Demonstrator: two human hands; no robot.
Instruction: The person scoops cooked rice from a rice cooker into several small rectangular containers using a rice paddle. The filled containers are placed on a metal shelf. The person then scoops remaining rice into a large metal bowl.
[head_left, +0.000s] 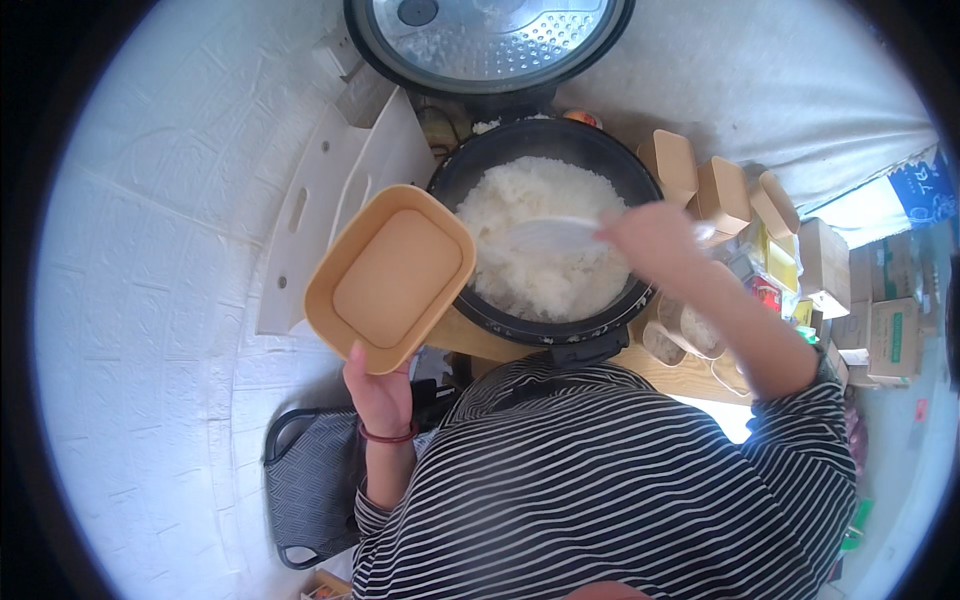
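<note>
My left hand (380, 394) grips the near corner of a brown paper food container (397, 281), thumb inside the rim. The container is tilted towards me and has nothing in it. It is beside a large round rice cooker (517, 334), overlapping its left rim in view. Over the cooked white rice (551, 187) in the pot, my right hand (652, 236) holds a whitish rice paddle (555, 234). Hand and paddle are blurred, and whether the blade touches the rice I cannot tell. The cooker's lid (491, 41) stands raised at the back.
Stacked brown paper containers (721, 196) stand right of the cooker. Nearer, filled containers (701, 330) with rice sit on the wooden table (675, 375). A white panel (345, 217) borders the left side. A grey patterned chair (311, 480) is at lower left, cardboard boxes (892, 337) far right.
</note>
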